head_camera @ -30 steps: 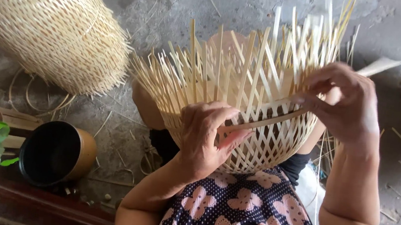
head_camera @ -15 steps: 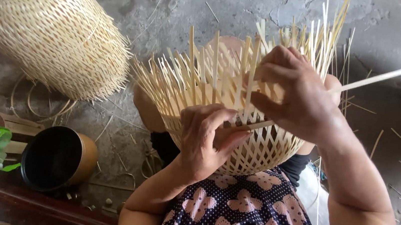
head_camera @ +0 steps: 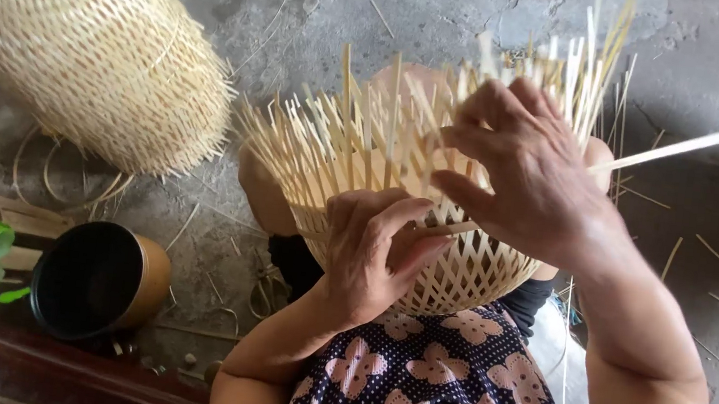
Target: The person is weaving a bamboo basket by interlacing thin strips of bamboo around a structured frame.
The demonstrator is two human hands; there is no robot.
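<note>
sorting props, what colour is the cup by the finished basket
Black inside, golden-brown outside: the cup, head view.

finished basket (head_camera: pixel 81 35) cropped, strip (head_camera: pixel 700 142) end cropped

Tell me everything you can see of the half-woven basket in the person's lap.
The half-woven basket looks made of pale bamboo strips, its rounded body an open lattice. Loose unwoven strips fan upward from its rim like spikes. It rests in the person's lap above the concrete floor. The left hand presses its side, while the right hand reaches over the rim, working a long flat strip that runs out to the right.
</note>
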